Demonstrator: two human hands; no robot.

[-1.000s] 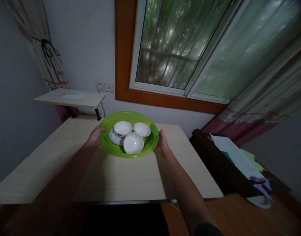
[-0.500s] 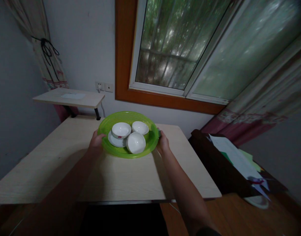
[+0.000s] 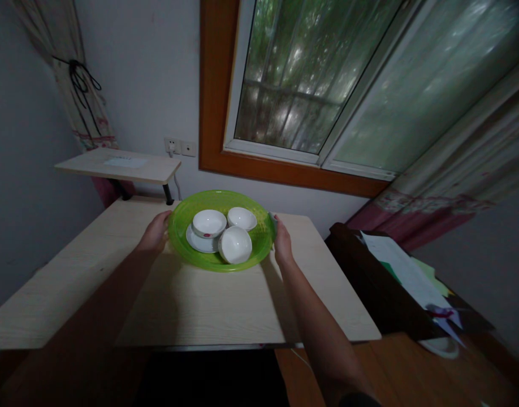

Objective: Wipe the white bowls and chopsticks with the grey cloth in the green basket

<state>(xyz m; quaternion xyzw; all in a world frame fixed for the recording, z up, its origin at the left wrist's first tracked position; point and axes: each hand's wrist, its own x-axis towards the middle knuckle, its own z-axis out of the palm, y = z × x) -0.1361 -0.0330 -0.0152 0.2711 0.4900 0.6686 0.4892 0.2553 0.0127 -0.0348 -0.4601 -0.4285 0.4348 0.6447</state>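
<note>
A round green tray (image 3: pixel 180 220) rests on the pale wooden table (image 3: pixel 208 305) near its far edge. In it stand three white bowls (image 3: pixel 235 244), and the left bowl (image 3: pixel 209 222) sits on a white saucer (image 3: pixel 195 241). My left hand (image 3: pixel 154 232) grips the tray's left rim, fingers curled round it. On the opposite side, my right hand (image 3: pixel 281 240) clasps the right rim. Both arms reach out over the table.
A small raised shelf (image 3: pixel 119 165) stands at the table's back left, below a tied curtain (image 3: pixel 83 96). A wall socket (image 3: pixel 180 147) and a window (image 3: pixel 327 85) lie behind. To the right, a dark cabinet (image 3: pixel 378 288) carries papers (image 3: pixel 407 271).
The tray has shifted slightly left and away with both hands still on its rims. The front bowl tipped a little.
</note>
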